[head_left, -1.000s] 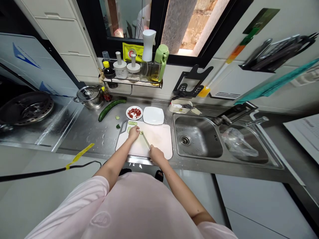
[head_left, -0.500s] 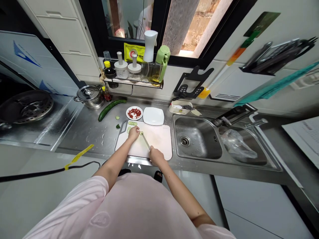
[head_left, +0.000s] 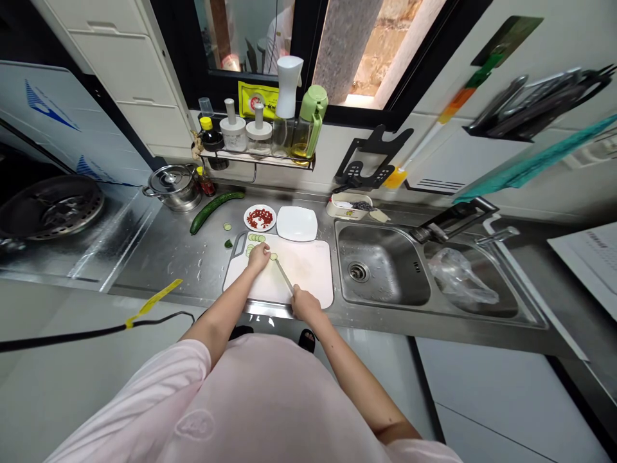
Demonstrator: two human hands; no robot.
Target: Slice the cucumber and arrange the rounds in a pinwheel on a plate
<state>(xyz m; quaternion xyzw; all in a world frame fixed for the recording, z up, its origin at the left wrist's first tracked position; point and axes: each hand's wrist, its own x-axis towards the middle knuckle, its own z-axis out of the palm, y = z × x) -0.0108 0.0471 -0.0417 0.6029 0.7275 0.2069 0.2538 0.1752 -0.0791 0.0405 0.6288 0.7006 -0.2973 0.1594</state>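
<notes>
My right hand (head_left: pixel 306 303) grips a knife (head_left: pixel 284 275) by its handle, the blade slanting up and left over the white cutting board (head_left: pixel 308 273). A pale cucumber slice (head_left: pixel 273 256) is at the blade's far end. Just left of it, my left hand (head_left: pixel 259 257) rests on the board with curled fingers; what is in them, if anything, is hidden. Several cucumber slices (head_left: pixel 256 238) lie overlapped along the board's upper left, partly behind that hand. Off the board, another slice (head_left: pixel 227 227) and a dark green end piece (head_left: pixel 228 244) sit on the steel counter.
Behind the board stand a plate of chopped red pieces (head_left: pixel 260 226) and a white square plate (head_left: pixel 297 233). A whole cucumber (head_left: pixel 212 209) and a lidded pot (head_left: pixel 174 186) are to the left. The sink (head_left: pixel 385 296) adjoins the right; a seasoning shelf (head_left: pixel 258 157) hangs above.
My right hand and the knife have shifted slightly right. The slice at the blade's end now shows more fully. My left hand stays nearly in place.
</notes>
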